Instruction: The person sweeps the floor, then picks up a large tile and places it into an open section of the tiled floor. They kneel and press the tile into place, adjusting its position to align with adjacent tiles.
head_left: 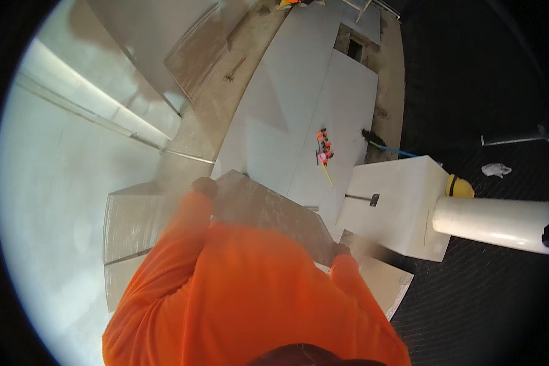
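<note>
A wide brown-grey board (268, 210) stretches across in front of my chest, tilted, its far left corner raised. At its left edge is my left hand (205, 186), closed on the rim; the fingers are partly hidden. My right hand (340, 249) is at the right end of the same board, small and dark in view, and appears closed on that edge. Beside my left arm stand similar brown boards (134, 222). Another board (384, 277) lies to the right of my right sleeve.
Pale panels (287, 122) cover the surface ahead, with an opening (354, 50) farther off. Orange and black tools (324, 146) lie there, near a blue-handled broom (374, 139). At right are a white block (384, 183), a white pipe (491, 222) and a yellow hard hat (460, 186). A hammer (230, 76) lies far left.
</note>
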`<state>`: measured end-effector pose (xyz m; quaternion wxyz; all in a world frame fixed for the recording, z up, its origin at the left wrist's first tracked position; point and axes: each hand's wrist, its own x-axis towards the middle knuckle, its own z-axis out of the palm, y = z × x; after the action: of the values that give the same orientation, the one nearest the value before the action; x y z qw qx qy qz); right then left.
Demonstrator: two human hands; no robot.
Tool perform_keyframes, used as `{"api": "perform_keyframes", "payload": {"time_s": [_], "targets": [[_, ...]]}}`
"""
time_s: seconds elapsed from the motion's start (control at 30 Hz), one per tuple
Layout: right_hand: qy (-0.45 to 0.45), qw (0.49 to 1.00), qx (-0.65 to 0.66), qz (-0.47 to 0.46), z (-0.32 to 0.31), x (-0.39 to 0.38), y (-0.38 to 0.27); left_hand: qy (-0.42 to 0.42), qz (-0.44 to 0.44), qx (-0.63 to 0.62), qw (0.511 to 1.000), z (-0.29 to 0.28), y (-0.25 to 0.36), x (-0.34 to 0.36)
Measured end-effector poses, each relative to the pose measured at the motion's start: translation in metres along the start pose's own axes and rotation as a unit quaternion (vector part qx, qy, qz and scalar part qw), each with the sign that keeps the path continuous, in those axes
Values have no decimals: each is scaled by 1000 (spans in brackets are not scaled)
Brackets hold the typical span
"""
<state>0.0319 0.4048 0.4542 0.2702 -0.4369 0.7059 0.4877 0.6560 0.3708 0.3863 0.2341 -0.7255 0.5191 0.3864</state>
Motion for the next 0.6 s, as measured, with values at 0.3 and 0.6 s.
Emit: {"api": "perform_keyframes", "payload": {"time_s": [0.3,0.6], "targets": [[74,969,222,80,-207,22,-61,-27,72,-18,997,-209,59,162],[27,998,52,-20,-401,93,-131,-36,51,-3,998,-285,77,251]]}}
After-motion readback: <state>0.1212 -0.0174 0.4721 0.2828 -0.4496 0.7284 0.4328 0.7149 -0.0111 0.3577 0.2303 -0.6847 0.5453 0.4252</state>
